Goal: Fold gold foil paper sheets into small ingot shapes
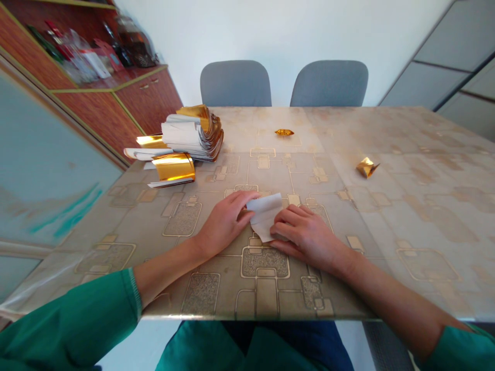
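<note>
A small sheet of paper (265, 214), white side up, lies near the front middle of the table between my hands. My left hand (228, 219) pinches its left edge between thumb and fingers. On the right side, my right hand (303, 232) has its curled fingers closed on the paper's edge, with the thumb low by the near corner. The paper looks slightly bent and creased. Its underside is hidden.
A stack of gold and white paper sheets (189, 136) stands at the back left, with a loose curled gold sheet (174, 167) before it. One folded gold piece (284, 132) lies at the back, another folded gold piece (366, 167) farther right. Two grey chairs (235, 82) stand behind the patterned table (386, 226).
</note>
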A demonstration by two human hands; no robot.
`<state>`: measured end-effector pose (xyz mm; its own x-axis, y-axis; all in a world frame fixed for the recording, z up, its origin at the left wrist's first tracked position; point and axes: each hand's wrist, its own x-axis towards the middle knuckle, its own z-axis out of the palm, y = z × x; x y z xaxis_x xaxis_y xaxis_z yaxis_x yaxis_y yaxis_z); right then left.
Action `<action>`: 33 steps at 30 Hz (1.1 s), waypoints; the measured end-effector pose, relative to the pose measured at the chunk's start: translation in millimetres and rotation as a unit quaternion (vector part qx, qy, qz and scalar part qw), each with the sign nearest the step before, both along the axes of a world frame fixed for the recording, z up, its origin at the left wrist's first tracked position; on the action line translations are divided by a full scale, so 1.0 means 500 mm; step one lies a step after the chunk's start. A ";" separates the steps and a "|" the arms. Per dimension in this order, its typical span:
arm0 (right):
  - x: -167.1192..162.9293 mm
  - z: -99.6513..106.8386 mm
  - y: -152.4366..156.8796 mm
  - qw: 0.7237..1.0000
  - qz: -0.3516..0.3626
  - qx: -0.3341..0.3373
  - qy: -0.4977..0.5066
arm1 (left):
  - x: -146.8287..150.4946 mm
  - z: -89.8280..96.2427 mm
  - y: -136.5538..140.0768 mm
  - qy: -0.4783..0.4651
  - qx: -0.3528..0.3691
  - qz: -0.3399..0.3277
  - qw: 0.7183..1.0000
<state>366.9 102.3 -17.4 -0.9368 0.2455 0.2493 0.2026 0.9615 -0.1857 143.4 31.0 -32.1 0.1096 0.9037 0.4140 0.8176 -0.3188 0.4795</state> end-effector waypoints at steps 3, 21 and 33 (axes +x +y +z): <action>0.002 0.002 -0.002 1.000 0.000 -0.001 -0.007 | 0.000 0.001 0.001 0.007 0.003 -0.007 1.000; 0.002 0.008 -0.002 0.999 0.009 -0.011 -0.029 | 0.000 -0.005 0.006 0.029 0.036 -0.014 0.999; 0.004 0.010 0.003 0.999 0.018 -0.010 -0.027 | 0.002 -0.007 0.004 0.032 0.031 -0.010 0.999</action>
<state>368.9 103.7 -12.3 -0.9569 0.2166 0.1936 0.1789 0.9643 -0.1951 144.2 33.0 -35.8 0.1547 0.8739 0.4608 0.8389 -0.3625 0.4060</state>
